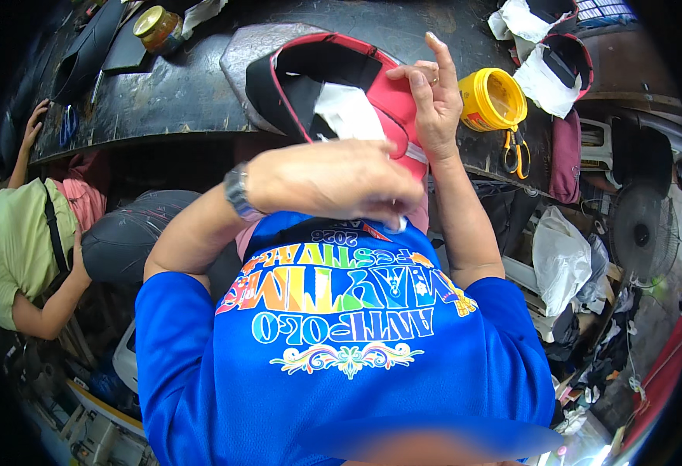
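A red and black sewn piece, bag-like with an open rim and dark lining, leans at the near edge of the dark table in front of me. White paper or cloth lies inside it. My right hand is at its right side, thumb and bent fingers closed on the red edge while one finger points up. My left hand, with a watch on the wrist, reaches across in front of the piece, low and near my shirt. Motion blurs its fingers; a small whitish spot shows at their tips, too unclear to name.
On the table, right of the piece, stands an open yellow tub with orange-handled scissors beside it. More red-black pieces sit far right, a jar far left. Another person is at left; a fan stands right.
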Demonstrator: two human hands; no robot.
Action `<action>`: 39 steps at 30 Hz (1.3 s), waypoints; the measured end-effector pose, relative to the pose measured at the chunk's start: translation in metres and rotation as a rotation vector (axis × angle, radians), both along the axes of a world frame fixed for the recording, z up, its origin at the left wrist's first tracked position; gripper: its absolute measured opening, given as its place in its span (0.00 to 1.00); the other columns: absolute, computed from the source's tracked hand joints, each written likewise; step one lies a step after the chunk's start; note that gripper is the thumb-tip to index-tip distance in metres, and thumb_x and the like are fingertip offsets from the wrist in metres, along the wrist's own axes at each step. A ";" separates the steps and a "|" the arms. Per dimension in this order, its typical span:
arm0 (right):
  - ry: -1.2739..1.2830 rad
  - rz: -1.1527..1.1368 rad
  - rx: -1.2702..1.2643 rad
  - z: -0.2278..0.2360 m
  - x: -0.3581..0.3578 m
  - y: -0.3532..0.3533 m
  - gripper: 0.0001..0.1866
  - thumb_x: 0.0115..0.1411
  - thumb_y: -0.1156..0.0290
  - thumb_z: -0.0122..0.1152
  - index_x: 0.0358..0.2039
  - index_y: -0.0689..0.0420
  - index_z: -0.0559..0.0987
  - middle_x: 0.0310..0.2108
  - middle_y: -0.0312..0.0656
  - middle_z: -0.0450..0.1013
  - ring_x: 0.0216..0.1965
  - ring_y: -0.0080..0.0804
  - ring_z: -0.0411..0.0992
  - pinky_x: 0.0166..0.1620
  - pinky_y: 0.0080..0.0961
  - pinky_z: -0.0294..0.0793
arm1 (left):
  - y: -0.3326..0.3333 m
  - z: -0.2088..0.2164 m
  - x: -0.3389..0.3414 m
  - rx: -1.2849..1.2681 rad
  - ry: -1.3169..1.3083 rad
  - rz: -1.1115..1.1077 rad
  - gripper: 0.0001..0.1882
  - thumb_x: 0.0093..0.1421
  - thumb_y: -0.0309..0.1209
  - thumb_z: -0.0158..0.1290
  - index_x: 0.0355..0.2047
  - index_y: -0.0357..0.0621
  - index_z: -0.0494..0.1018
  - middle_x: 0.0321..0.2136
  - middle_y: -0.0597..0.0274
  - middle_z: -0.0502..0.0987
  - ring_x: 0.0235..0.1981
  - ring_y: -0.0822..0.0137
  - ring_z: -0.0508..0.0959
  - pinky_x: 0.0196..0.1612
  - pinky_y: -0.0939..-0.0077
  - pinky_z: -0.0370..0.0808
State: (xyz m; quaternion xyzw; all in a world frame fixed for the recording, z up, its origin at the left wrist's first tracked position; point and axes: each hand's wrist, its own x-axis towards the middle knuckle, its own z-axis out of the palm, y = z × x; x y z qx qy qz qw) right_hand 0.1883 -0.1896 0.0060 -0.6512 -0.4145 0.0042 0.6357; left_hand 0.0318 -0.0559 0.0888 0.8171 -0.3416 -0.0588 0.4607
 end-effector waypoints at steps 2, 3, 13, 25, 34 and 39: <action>-0.181 0.039 -0.008 0.012 -0.002 -0.002 0.36 0.62 0.63 0.69 0.68 0.55 0.66 0.35 0.35 0.83 0.41 0.28 0.77 0.59 0.32 0.68 | -0.007 -0.006 -0.002 0.131 -0.005 -0.040 0.09 0.58 0.32 0.63 0.36 0.47 0.75 0.31 0.63 0.79 0.36 0.54 0.81 0.58 0.54 0.70; -0.266 0.036 -0.077 0.019 -0.004 -0.002 0.39 0.59 0.59 0.72 0.68 0.52 0.68 0.37 0.35 0.83 0.48 0.33 0.75 0.60 0.38 0.64 | -0.006 -0.009 -0.002 0.064 -0.056 -0.030 0.09 0.58 0.31 0.63 0.36 0.47 0.75 0.32 0.62 0.79 0.36 0.54 0.81 0.56 0.56 0.71; -0.411 0.076 -0.448 0.024 -0.025 -0.006 0.39 0.53 0.77 0.67 0.67 0.44 0.70 0.36 0.33 0.82 0.53 0.40 0.73 0.70 0.60 0.52 | 0.003 -0.013 -0.003 -0.241 -0.179 0.108 0.09 0.56 0.33 0.67 0.31 0.43 0.79 0.36 0.59 0.80 0.39 0.56 0.81 0.42 0.64 0.79; -0.705 -0.192 -0.119 0.006 -0.027 -0.012 0.33 0.49 0.74 0.74 0.58 0.56 0.76 0.42 0.39 0.82 0.51 0.38 0.72 0.59 0.39 0.67 | 0.058 -0.034 0.010 0.382 -0.108 0.967 0.21 0.61 0.32 0.59 0.51 0.32 0.75 0.39 0.42 0.81 0.43 0.44 0.82 0.49 0.57 0.78; 0.253 0.146 0.258 0.020 -0.030 -0.012 0.44 0.62 0.78 0.63 0.74 0.54 0.51 0.38 0.43 0.78 0.35 0.24 0.76 0.41 0.20 0.76 | 0.040 -0.021 0.027 -0.465 0.206 0.609 0.18 0.65 0.27 0.59 0.54 0.39 0.75 0.36 0.65 0.81 0.40 0.77 0.80 0.44 0.80 0.78; 0.129 0.145 -0.108 0.039 -0.034 -0.018 0.53 0.56 0.80 0.63 0.76 0.47 0.44 0.46 0.46 0.76 0.46 0.30 0.77 0.52 0.28 0.76 | 0.031 -0.032 0.043 -0.812 0.135 0.533 0.16 0.69 0.27 0.55 0.56 0.37 0.73 0.45 0.60 0.79 0.48 0.72 0.80 0.55 0.77 0.75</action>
